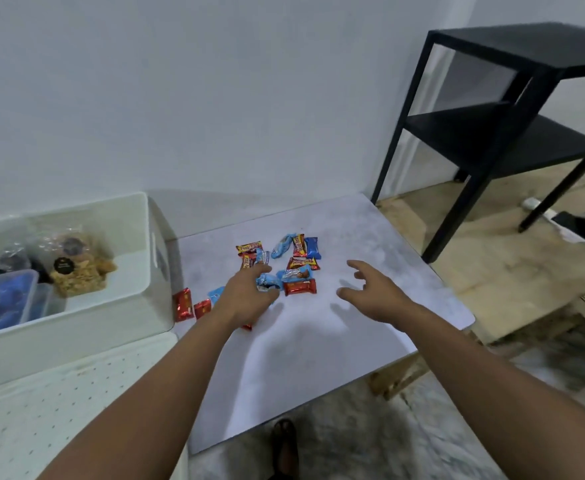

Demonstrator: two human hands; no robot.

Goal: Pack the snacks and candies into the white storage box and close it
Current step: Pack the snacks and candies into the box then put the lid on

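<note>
We see the left hand gripping a blue candy on the table; right hand released, fingers spread. Wrapper text too blurred to read, white box open.

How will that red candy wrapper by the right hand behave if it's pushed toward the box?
The red candy looks small and flat, so it would probably slide, not roll. Its shiny wrapper seems slick on the smooth table. Likely light, it may skid or twist aside.
</note>
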